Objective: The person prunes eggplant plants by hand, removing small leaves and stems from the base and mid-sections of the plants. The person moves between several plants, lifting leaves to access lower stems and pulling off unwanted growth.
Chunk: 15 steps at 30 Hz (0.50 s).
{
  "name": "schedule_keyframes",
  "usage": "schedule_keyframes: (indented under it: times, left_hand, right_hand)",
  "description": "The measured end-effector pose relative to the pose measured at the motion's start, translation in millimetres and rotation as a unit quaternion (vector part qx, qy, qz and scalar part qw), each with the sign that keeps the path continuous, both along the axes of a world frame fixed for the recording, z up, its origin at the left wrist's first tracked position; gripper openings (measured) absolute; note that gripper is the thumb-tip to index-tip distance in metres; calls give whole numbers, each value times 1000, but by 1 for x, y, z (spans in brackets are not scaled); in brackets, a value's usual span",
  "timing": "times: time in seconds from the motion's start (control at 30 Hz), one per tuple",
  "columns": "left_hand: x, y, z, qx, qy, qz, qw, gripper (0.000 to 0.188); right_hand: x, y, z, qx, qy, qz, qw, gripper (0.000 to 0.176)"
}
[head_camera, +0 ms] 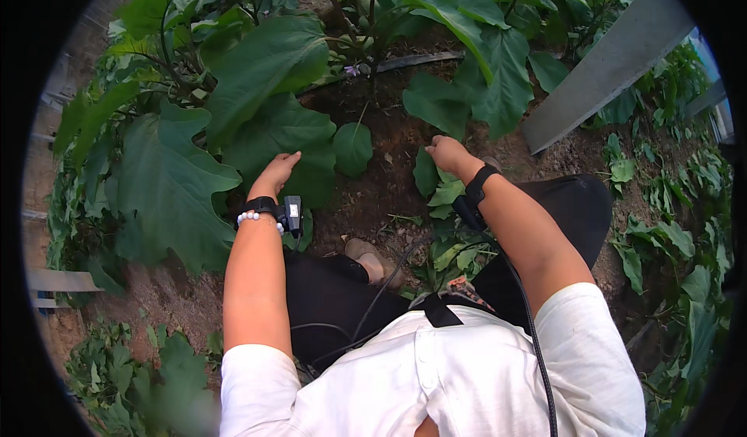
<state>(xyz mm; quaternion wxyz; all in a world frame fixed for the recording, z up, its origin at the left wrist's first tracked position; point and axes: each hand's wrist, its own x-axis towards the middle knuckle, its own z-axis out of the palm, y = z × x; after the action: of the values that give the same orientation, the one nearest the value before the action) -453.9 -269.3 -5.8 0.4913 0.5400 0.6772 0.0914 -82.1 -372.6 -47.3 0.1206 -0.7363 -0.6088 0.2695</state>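
Eggplant plants with broad lobed leaves (271, 66) and a small purple flower (352, 70) stand before me. My left hand (278, 171) reaches over a large green leaf (306, 139); its fingers point forward, and whether they touch or pinch the leaf cannot be told. My right hand (446, 152) is at the top of a small leaf (426, 173), fingers curled together; whether they grip its stalk is unclear. A single rounded leaf (353, 148) hangs between the two hands. Each wrist wears a black strap with a small device.
A grey post (607, 69) slants at the upper right. A dark drip hose (417, 61) runs along the soil behind the stems. Detached leaves (446, 195) lie by my legs, and more leaves (119, 373) lie at lower left. A black cable (534, 343) hangs by my right arm.
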Motion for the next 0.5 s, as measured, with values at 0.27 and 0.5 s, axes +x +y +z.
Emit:
schedule_keyframes:
  times: [0.27, 0.5]
  left_hand:
    - [-27, -21, 6, -1, 2, 61, 998, 64]
    - [-3, -30, 48, -37, -56, -14, 998, 60]
  right_hand:
    - [-29, 25, 42, -34, -3, -24, 999, 34]
    - [-39, 128, -48, -199, 308, -190, 910, 35]
